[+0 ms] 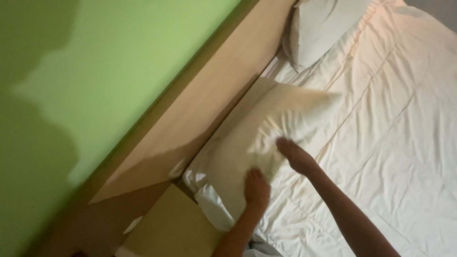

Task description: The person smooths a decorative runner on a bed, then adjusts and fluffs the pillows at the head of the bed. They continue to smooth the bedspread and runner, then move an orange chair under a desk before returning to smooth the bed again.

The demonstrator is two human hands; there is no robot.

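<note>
Left hand (257, 189): laid flat, fingers extended, palm down on the near end of the white pillow (257, 133); it grips nothing. Right hand (295, 154): open, fingers stretched, pressing the pillow's edge on the duvet side; blurred, so no grasp can be confirmed. The pillow lies against the wooden headboard (200, 100), partly on the white duvet (381, 119). A second white pillow (319, 28) rests further along the headboard, well apart from the hands. A light wooden bedside table (171, 228) stands just beside the pillow's near end. A green wall (95, 71) rises behind the headboard.
</note>
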